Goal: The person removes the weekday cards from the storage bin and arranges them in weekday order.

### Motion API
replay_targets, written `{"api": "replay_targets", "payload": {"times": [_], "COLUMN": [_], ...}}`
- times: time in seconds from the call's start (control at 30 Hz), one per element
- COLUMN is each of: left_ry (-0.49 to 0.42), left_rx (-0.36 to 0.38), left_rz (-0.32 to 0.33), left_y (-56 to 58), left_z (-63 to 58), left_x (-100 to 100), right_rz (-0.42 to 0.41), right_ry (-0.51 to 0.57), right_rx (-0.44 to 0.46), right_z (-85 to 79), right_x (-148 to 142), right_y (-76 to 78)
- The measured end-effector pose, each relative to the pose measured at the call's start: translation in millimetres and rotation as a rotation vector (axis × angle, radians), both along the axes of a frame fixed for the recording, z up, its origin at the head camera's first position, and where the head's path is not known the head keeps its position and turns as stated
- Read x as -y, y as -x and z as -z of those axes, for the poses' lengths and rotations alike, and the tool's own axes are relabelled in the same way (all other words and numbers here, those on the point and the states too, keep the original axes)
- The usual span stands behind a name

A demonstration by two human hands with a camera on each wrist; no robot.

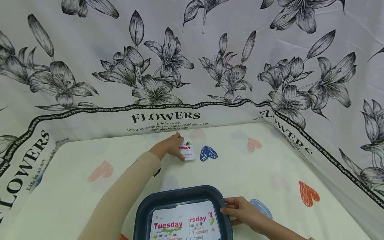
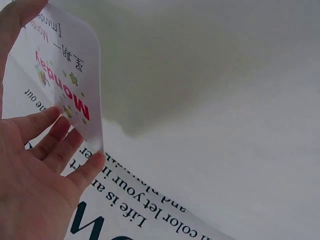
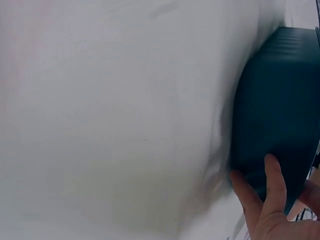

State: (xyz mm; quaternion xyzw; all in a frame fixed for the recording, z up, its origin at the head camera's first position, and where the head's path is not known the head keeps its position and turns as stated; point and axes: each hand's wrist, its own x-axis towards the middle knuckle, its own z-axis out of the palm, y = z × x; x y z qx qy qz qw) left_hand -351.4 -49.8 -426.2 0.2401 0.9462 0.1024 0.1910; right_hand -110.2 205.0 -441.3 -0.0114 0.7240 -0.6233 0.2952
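Toward the back of the table, my left hand (image 1: pixel 169 147) holds a white card (image 1: pixel 188 154) printed "Monday". In the left wrist view the thumb and fingertips of that hand (image 2: pixel 42 167) pinch the card (image 2: pixel 67 75) by opposite edges, and it stands tilted. A dark blue-green tray (image 1: pixel 180 193) sits at the near edge of the head view. My right hand (image 1: pixel 249 215) grips its right side; in the right wrist view, fingers lie against the tray's outer wall (image 3: pixel 275 110). Inside are a "Tuesday" card (image 1: pixel 168 216) and overlapping cards, one reading "Thursday" (image 1: pixel 200 225).
A cream cloth with printed hearts (image 1: pixel 309 194) covers the table. Behind it and along both sides hangs a white flower-print curtain (image 1: pixel 168 86) with "FLOWERS" lettering. A small black thing (image 1: pixel 157 172) shows partly behind the left forearm.
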Motion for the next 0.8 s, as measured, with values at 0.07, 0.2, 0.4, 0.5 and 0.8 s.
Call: {"api": "replay_targets", "payload": {"times": [0.07,0.2,0.4,0.5,0.8], "left_ry": [0.015,0.038,0.065,0.069,0.068], "left_rx": [-0.009,-0.015,-0.007,-0.016,0.039], "left_rz": [0.008,-0.014,-0.057,-0.076,-0.066], "left_y": [3.1,8.9,16.9,20.7,18.9], "left_z": [4.4,8.1,12.0,14.1,15.5], "left_x": [-4,-11,-12,-9,-13], "right_rz": [0.006,0.011,-0.002,-0.009,0.007], "right_ry": [-0.007,-0.002,0.016,0.031,0.041], "right_rx": [0.002,0.003,0.010,0.008,0.009], "right_z": [-0.3,-0.5,-0.9,-0.6,0.4], "right_x": [0,0,0,0,-1], "right_y": [-0.6,-0.5,0.4,1.3,-0.1]}}
